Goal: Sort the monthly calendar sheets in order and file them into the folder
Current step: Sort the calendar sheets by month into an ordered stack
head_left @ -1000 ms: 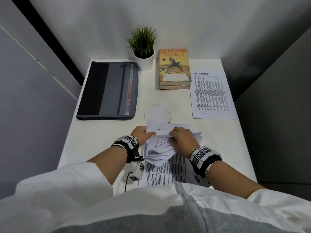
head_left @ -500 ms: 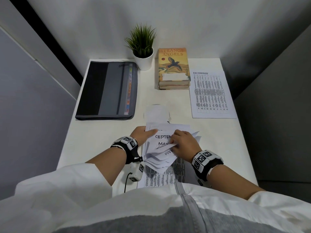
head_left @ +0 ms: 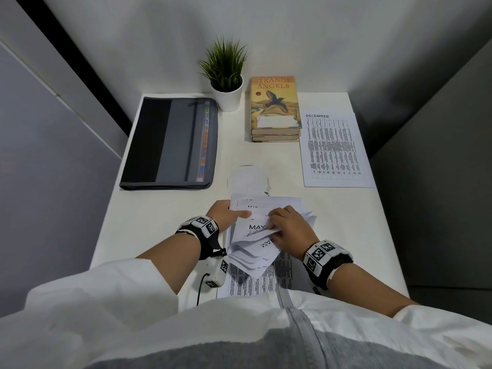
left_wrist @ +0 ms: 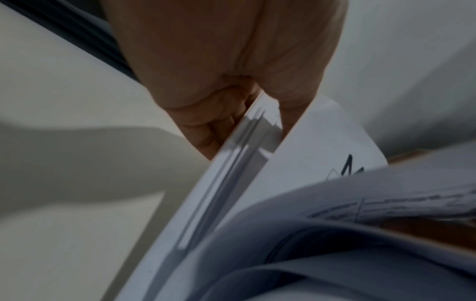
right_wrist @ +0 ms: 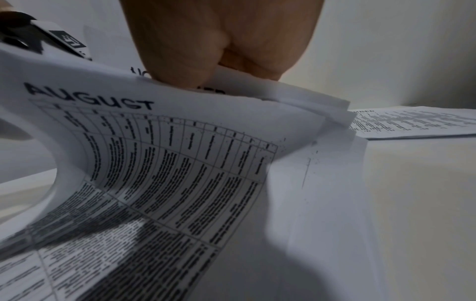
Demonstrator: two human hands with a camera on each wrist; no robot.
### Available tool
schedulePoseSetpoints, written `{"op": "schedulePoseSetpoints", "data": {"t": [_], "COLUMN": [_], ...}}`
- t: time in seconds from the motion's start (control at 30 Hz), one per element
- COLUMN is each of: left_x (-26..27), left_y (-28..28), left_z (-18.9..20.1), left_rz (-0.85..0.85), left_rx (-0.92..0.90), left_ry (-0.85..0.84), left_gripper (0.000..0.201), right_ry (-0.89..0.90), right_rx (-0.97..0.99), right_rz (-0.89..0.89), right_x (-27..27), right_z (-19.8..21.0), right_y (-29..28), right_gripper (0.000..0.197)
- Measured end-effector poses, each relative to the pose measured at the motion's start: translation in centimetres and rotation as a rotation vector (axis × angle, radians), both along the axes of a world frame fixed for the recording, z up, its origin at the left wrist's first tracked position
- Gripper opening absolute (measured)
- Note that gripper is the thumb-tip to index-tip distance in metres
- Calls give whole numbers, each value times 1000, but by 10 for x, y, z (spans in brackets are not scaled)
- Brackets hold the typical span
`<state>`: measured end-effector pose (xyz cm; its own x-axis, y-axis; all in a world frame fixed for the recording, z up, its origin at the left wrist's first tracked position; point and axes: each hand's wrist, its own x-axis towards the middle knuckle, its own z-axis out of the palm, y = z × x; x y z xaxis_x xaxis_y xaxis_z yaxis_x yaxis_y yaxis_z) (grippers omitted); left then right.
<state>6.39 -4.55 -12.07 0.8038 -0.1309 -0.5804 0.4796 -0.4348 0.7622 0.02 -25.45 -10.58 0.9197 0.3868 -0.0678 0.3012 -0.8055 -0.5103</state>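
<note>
A stack of white calendar sheets [head_left: 255, 235] is lifted off the near middle of the white desk [head_left: 149, 225], its near ends fanned and curled. My left hand [head_left: 226, 214] grips the stack's left edge [left_wrist: 247, 146], thumb on top. My right hand [head_left: 287, 227] pinches and peels sheets at the right; a page headed MAY [head_left: 257, 227] shows between the hands. In the right wrist view a bent AUGUST sheet [right_wrist: 144, 163] hangs under my right hand [right_wrist: 206, 67]. The DECEMBER sheet [head_left: 334, 150] lies flat at the far right. The closed grey and black folder [head_left: 170, 142] lies at the far left.
A potted plant [head_left: 227, 78] stands at the back centre, with two stacked books [head_left: 274, 107] to its right. One printed sheet [head_left: 255, 282] lies flat under the held stack at the near desk edge. Grey partition walls close in both sides.
My right hand has leafed further through the stack: the SEPTEMBER heading seen half a second ago is now covered, and MAY lies between the hands. The left hand has kept its grip.
</note>
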Motion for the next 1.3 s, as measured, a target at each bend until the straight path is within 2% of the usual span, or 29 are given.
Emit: {"op": "schedulePoseSetpoints", "data": {"t": [0.13,0.27,0.4,0.47,0.6,0.77,0.9,1.0,1.17,1.3], "left_x": [0,-1,-1,-2,-4,-5,0,-1,-3,-5], "left_y": [3,5,3,2,0,2,5,6,3,-1], "left_z": [2,-1,-1,0,1,1,0,-1,2,4], "left_rz": [36,-22,-49,-50,-23,-32,-48,-77,-56,-40], "left_rx": [32,88,117,78,-17,-38,70,142,105,36], "left_ry": [38,11,-40,-50,-34,6,37,1,-38,-25], "left_gripper": [29,12,9,11,27,12,29,23,8,21], "right_ry": [-24,24,45,46,32,-14,16,29,38,37], "right_rx": [-11,7,44,56,44,37,20,48,55,39], "right_rz": [-2,-35,-52,-59,-42,-38,-63,-55,-45,-30], "right_x": [-3,-8,-12,-13,-13,-13,-14,-15,-15,-14], "right_z": [1,-1,-4,-5,-8,-5,-6,-5,-4,-4], "right_y": [0,-1,-2,-2,-3,-2,-3,-2,-3,-3], "right_gripper": [16,19,21,21,24,25,27,25,21,23]}}
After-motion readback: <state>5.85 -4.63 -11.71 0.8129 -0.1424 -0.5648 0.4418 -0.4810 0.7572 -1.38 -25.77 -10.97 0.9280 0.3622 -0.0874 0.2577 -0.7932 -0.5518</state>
